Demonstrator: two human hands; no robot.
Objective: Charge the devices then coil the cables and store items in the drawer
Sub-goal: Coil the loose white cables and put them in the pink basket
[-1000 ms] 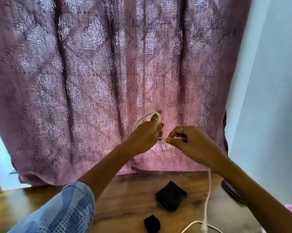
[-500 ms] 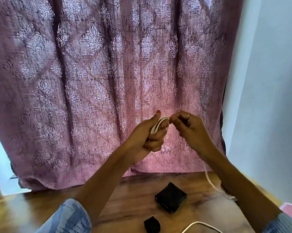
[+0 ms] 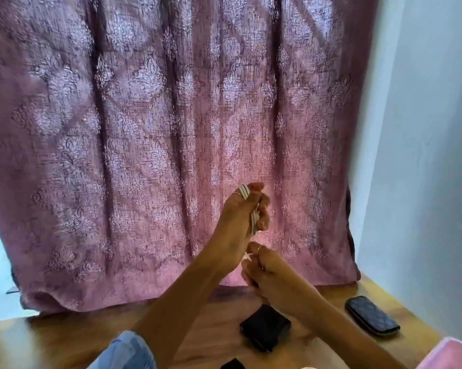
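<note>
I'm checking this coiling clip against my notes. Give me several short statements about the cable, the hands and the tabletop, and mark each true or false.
1. The left hand grips the coiled white cable. True.
2. The right hand lies flat on the wooden table. False: it is raised below the left hand, fingers pinching the cable's end.
3. A phone in a dark patterned case lies on the table at the right. True.
4. The black wallet sits on top of the phone. False: they lie apart.
5. A green curtain hangs behind. False: the curtain is mauve.
</note>
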